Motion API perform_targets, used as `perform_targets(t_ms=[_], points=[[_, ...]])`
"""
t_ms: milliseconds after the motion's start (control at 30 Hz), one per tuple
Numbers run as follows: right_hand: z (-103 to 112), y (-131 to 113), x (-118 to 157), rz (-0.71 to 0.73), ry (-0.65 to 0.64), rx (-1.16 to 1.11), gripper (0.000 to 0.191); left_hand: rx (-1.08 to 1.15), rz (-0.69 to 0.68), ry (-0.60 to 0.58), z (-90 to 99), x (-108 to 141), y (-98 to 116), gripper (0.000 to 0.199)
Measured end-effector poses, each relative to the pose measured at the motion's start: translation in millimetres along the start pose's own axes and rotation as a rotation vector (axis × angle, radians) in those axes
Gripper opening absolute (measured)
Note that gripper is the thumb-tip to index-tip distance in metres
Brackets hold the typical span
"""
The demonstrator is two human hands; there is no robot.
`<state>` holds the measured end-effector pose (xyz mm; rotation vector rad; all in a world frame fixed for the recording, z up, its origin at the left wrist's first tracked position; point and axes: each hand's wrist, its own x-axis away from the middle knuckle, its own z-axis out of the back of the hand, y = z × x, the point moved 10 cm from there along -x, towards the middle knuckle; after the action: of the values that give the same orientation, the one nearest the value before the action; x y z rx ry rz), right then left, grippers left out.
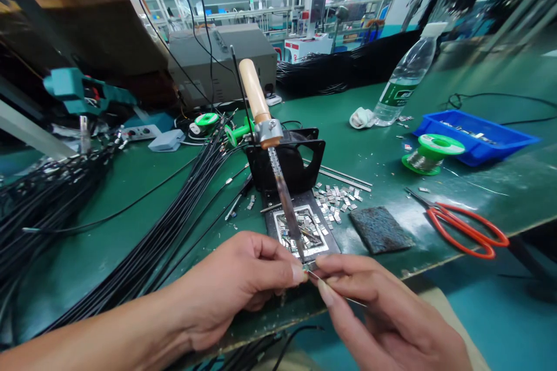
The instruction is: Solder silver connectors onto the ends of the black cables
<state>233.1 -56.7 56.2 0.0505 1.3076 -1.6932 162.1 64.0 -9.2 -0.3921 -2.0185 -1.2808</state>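
A soldering iron [285, 197] with a wooden handle is clamped tip-down above a small metal-framed tray [324, 240] of shiny connector pieces. Just below the iron's tip, my left hand [248, 278] pinches a small metal connector [310, 266]; a speck of red shows at it, and the fingers partly hide the rest. My right hand [383, 307] is closed in a pinch on a thin solder wire [315, 276], whose end meets the work at my left fingertips. The tips of both hands almost touch, close to the table's front edge.
Loose connectors [337, 200] lie beside a black fan [285, 165]. Rightward are a dark sponge pad [380, 230], red-handled scissors [467, 229], a solder spool [430, 153], a blue tray [478, 133] and a water bottle [404, 81]. Black cable bundles [148, 243] cover the left.
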Motion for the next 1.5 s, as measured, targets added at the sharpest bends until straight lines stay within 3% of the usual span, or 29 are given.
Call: perform_targets(t_ms=[233,600,1500], points=[[0.4,1.9,-0.7,0.018,0.044,-0.035,0.010,-0.031,-0.014,0.005,1.5,-0.2,1.9,0.037],[0.1,2.8,-3.6,-0.033,0.011,-0.037,0.010,-0.062,-0.028,0.015,3.5,1.8,4.3,0.040],[0.8,-1.2,-5.4,-0.005,0.031,-0.027,0.009,-0.069,-0.041,0.016,1.7,1.7,8.3,0.043]])
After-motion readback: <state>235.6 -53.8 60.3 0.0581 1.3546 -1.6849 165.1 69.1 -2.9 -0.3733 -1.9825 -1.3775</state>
